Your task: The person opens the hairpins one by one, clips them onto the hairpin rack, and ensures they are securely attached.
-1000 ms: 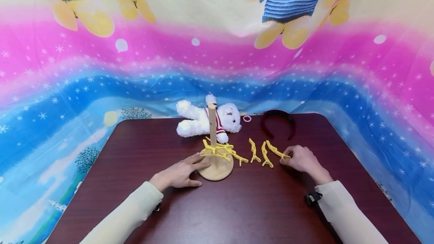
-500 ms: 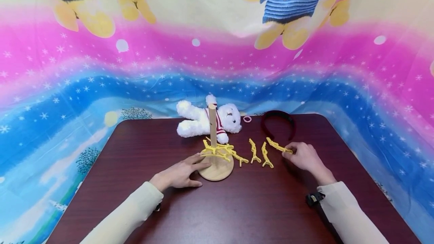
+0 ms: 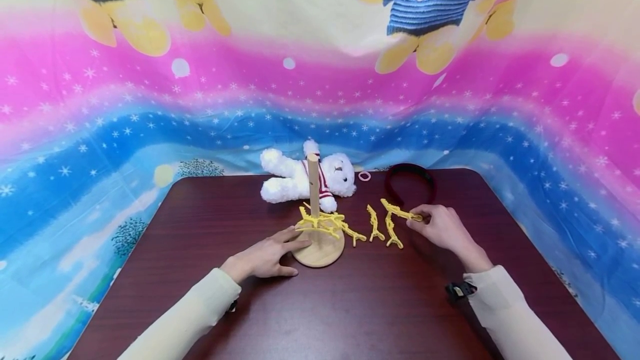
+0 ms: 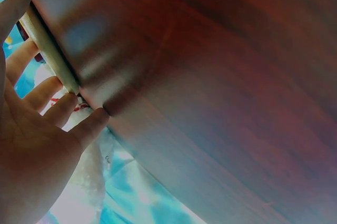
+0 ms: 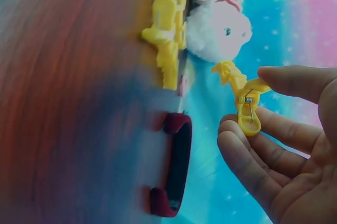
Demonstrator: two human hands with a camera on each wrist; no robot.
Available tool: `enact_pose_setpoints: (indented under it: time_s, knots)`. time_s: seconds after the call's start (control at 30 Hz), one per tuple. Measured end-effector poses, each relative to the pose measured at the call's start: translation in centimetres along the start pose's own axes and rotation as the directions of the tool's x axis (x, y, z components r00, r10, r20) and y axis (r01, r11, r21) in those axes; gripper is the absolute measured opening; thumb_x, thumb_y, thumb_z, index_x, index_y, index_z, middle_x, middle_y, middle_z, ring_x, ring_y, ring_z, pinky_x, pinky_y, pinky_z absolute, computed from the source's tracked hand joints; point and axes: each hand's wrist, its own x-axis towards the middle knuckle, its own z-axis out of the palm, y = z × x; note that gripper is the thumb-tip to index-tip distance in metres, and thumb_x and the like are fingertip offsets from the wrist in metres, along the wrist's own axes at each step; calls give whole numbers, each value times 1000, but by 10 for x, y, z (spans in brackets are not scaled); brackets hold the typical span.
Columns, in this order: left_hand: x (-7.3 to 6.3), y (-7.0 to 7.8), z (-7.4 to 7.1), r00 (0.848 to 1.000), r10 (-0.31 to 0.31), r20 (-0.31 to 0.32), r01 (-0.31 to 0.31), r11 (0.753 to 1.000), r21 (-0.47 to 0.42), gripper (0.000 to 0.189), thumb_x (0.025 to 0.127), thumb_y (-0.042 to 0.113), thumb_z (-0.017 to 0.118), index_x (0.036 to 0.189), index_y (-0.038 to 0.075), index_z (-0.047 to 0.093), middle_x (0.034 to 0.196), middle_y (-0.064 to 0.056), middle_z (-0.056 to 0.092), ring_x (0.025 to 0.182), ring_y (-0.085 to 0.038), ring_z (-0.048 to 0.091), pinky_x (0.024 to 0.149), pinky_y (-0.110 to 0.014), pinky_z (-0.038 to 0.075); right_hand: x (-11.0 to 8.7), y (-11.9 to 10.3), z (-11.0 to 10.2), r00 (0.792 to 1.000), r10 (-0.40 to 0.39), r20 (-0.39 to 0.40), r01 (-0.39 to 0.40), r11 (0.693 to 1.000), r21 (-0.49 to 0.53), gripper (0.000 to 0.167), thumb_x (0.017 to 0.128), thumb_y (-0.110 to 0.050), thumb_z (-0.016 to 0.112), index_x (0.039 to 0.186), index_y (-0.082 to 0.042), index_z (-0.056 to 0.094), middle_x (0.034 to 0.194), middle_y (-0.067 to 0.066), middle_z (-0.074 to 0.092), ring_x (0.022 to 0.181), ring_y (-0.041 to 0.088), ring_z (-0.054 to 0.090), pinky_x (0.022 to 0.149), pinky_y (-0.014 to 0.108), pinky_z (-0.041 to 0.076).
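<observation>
My left hand [image 3: 262, 253] lies beside the round wooden base [image 3: 320, 255] of a stand with an upright post [image 3: 313, 182]. Its extended fingertips touch the base's rim [image 4: 50, 50] in the left wrist view. Several yellow hair clips [image 3: 320, 220] lie bunched around the foot of the post. Over the table to the right, my right hand [image 3: 442, 229] pinches a yellow alligator hair clip [image 5: 245, 100] by its handle end, thumb on one lever and fingers on the other. Below and left of it lie two more clips, one curved [image 3: 393, 230] and one straighter [image 3: 374, 223].
A white teddy bear [image 3: 287, 183] in a striped top lies on its back behind the stand. Close to its head is a pink hair tie [image 3: 364, 176]. A dark red headband [image 5: 179, 166] rests at the back right. A printed cloth [image 3: 320, 88] hangs behind the table.
My right hand has raised the yellow hair clip off the table, going slightly right and then back left over the other clips. The left hand stays still at the base.
</observation>
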Motion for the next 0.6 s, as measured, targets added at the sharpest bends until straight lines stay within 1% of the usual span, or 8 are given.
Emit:
enact_pose_setpoints:
  time_s: [0.07,0.23,0.43,0.6]
  knots:
    - [0,0,0,1000,0,1,0,1000,-2,74,90,46,71,154,30,39,163,-16,29,153,-35,24,116,-48,39,1,-5,-1,1000,-13,-1,13,1000,6,30,89,-38,74,108,-15,76,95,3,75,81,18,66,68,34,51]
    - [1,-2,0,1000,-5,2,5,1000,2,74,90,48,70,155,31,38,163,-15,28,153,-34,23,116,-47,38,2,-18,-4,999,-44,-10,44,999,22,29,88,-35,76,108,-14,76,93,2,76,80,15,65,69,33,51]
    - [1,-2,0,1000,7,-9,-7,1000,4,74,89,46,72,154,29,40,163,-17,29,153,-36,25,115,-48,39,2,-33,-6,998,-56,-15,56,997,53,28,87,-35,78,107,-16,77,87,-2,75,74,12,64,66,30,50]
    - [1,-3,1,1000,4,-6,-4,1000,1,74,90,47,71,154,30,39,163,-16,29,153,-35,25,116,-48,39,0,-46,-8,997,-76,-10,77,995,68,26,87,-32,78,108,-17,76,86,-4,75,75,11,66,66,28,52]
